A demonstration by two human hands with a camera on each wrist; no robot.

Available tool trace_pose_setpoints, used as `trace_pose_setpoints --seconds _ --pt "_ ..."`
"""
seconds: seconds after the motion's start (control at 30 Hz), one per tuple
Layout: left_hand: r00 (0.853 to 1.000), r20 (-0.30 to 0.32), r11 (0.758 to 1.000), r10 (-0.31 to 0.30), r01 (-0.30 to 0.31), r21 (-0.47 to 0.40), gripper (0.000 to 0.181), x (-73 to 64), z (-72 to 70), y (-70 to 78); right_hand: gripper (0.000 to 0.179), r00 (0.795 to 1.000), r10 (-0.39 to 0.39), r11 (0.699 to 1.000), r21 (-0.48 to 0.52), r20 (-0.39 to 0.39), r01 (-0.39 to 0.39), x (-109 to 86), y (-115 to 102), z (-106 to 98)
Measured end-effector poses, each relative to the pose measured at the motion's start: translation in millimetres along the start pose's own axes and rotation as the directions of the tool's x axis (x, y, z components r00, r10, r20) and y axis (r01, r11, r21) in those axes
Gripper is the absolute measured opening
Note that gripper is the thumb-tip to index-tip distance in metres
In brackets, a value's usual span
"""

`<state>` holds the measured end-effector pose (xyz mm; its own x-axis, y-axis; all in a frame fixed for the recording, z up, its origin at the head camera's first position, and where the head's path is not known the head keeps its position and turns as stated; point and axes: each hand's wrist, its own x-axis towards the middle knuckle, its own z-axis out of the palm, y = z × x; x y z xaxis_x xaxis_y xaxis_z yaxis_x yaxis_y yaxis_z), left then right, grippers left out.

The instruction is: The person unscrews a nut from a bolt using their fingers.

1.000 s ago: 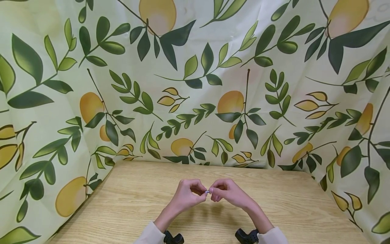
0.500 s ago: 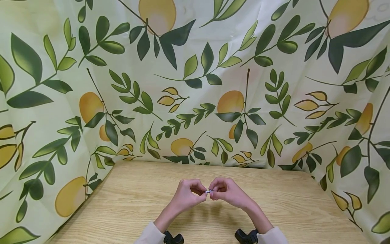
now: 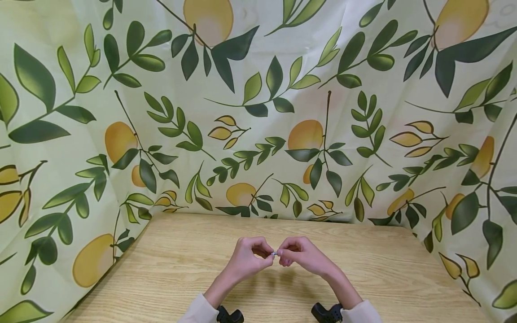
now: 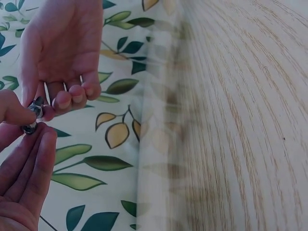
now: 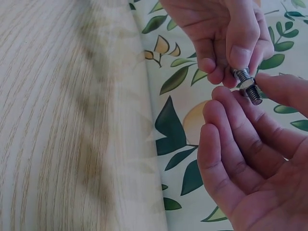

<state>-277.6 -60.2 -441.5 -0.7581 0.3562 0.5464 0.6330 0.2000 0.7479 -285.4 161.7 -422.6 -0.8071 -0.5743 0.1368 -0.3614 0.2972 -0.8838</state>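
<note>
Lower centre, head view — left hand (image 3: 247,259) pinches a silvery threaded metal bolt (image 5: 255,96), right hand (image 3: 304,256) its silvery hexagonal nut (image 5: 247,84).

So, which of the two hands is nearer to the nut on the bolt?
The right. The right hand is directly at the nut; the left hand pinches one end of the bolt, a little away from the nut.

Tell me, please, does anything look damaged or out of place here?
Nothing stands out. The left hand holds the bolt, the right hand pinches the nut on it, and the wooden tabletop shows no spill. Very fine damage cannot be judged.
</note>
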Motion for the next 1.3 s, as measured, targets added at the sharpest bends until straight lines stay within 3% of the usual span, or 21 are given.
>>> trace_pose_setpoints --seconds 0.37,0.7,1.3 --pt "1.000 0.007 1.000 -0.009 0.009 -0.017 0.013 -0.6 -0.1 -0.7 0.017 0.999 -0.036 0.999 0.029 -0.020 0.037 -0.6 -1.0 2.0" --pt "1.000 -0.009 1.000 0.024 -0.024 0.002 0.015 -0.5 1.0 -3.1 0.030 1.000 0.008 1.000 -0.007 0.023 -0.008 1.9 2.4 0.8" --pt "1.000 -0.002 1.000 0.008 -0.008 -0.016 0.013 -1.1 -0.1 -0.6 0.021 0.999 -0.032 0.999 0.033 -0.006 0.032 -1.5 -2.5 2.5"
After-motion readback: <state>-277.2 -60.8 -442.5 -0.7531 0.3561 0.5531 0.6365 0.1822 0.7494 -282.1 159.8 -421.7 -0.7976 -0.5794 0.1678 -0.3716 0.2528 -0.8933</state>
